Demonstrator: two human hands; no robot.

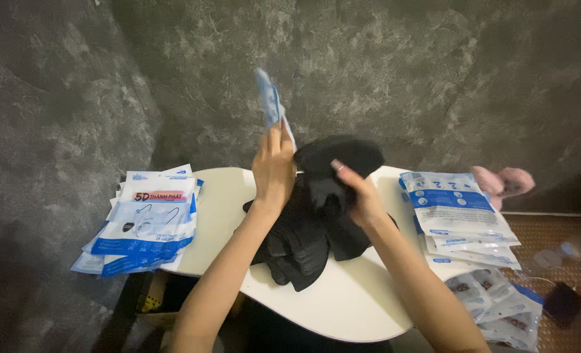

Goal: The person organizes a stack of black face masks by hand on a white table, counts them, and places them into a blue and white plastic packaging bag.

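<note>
My left hand [274, 168] is raised over the middle of the white round table [343, 301] and holds a thin blue and white plastic pouch [269, 99] upright, seen edge-on. My right hand [359, 191] grips a bunch of black face masks [339, 155], lifted just to the right of the pouch. Under both hands lies a loose pile of black masks [303, 245] on the table.
A stack of blue and white mask packets [147, 219] lies on the table's left edge. Another stack of packets [457, 209] sits on the right, with more packets [499, 304] lower down. A pink fluffy thing [503, 182] lies behind them. Grey walls stand close.
</note>
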